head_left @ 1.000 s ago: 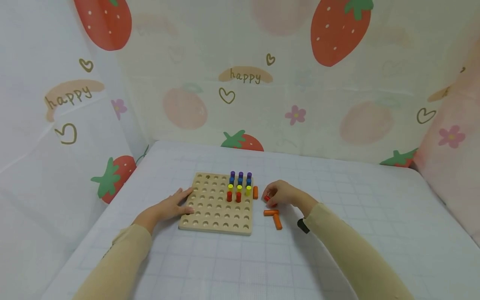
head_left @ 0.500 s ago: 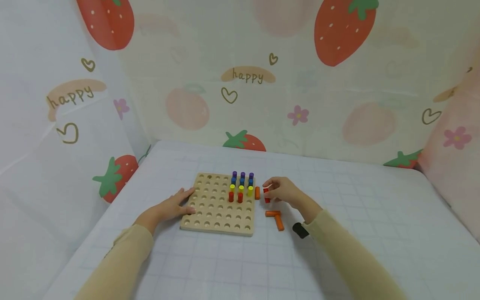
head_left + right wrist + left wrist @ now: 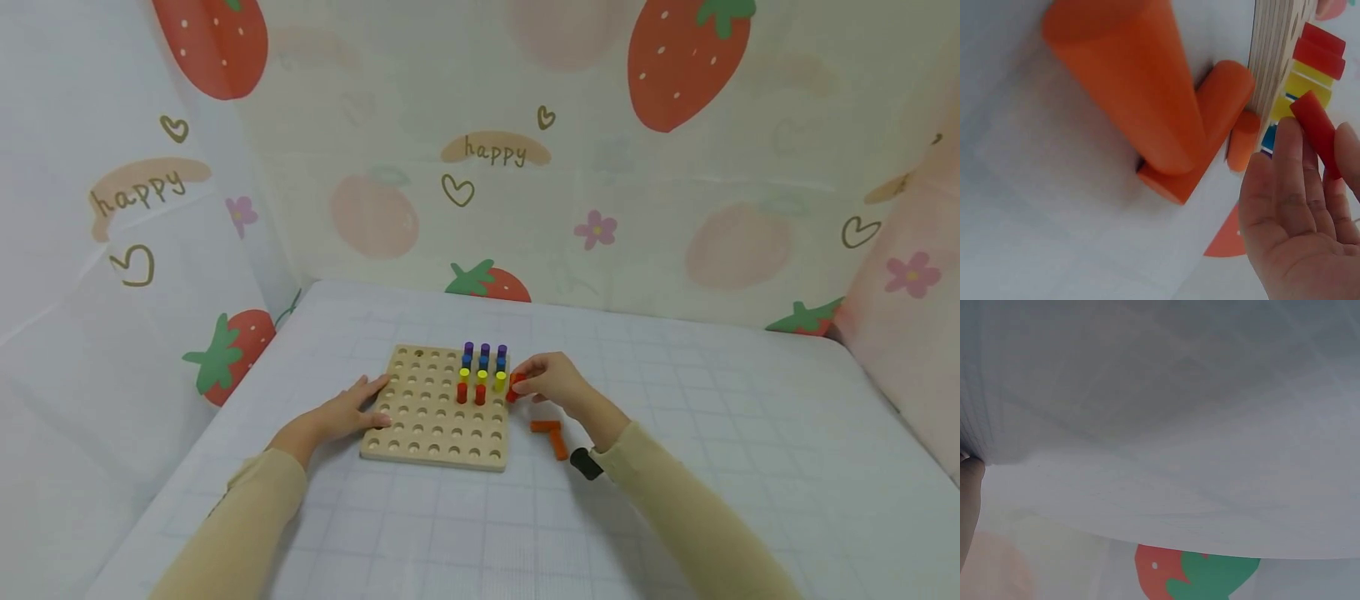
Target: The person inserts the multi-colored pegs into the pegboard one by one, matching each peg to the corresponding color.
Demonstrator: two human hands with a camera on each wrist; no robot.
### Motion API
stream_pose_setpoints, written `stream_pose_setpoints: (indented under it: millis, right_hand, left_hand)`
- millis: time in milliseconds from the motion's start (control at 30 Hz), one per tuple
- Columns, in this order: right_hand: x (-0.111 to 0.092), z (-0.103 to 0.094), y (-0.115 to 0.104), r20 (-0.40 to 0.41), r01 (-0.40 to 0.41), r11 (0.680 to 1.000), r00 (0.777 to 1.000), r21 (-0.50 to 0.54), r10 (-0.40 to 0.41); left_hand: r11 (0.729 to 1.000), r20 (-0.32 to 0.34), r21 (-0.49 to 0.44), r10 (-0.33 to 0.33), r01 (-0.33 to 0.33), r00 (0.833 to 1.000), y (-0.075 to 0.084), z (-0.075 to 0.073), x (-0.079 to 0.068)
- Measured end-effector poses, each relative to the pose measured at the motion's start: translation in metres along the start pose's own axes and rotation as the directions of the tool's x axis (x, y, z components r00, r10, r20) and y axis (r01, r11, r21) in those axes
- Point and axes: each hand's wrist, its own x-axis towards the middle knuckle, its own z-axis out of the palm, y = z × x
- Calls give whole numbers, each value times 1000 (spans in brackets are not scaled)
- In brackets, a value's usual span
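A red peg (image 3: 1316, 128) is pinched between the thumb and fingers of my right hand (image 3: 558, 382), just off the right edge of the wooden pegboard (image 3: 431, 454). My left hand (image 3: 341, 412) rests on the board's left edge, fingers spread and relaxed. Short rows of pegs stand upright in the holes at the board's right side: purple pegs (image 3: 485, 349) at the back, then blue pegs (image 3: 483, 364), yellow pegs (image 3: 482, 377) and two red pegs (image 3: 480, 395) in front. The left wrist view catches only a sliver of the left hand (image 3: 969, 500).
Two orange pegs (image 3: 545, 427) lie touching on the white grid tablecloth (image 3: 420, 533), right of the board. Another orange peg (image 3: 1244, 140) lies close against the board's side. A dark wrist camera (image 3: 587, 463) hangs under the right sleeve. A strawberry-print curtain (image 3: 495, 225) stands behind.
My right hand has lifted the red peg from the table and carried it left toward the board's right edge. My left hand stays on the board.
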Motion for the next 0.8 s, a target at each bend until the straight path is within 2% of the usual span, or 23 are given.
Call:
stream_pose_setpoints:
  millis: [233, 500, 800]
  right_hand:
    - [4, 8, 3, -5, 30, 1000, 1000, 3, -29]
    - [5, 16, 1, 1, 65, 995, 998, -76, -65]
    - [3, 19, -2, 30, 68, 986, 998, -149, -64]
  left_hand:
    - [1000, -1, -2, 7, -7, 1000, 0, 0, 0]
    - [1000, 3, -6, 8, -8, 1000, 1, -2, -1]
    - [1000, 3, -12, -8, 8, 1000, 2, -2, -1]
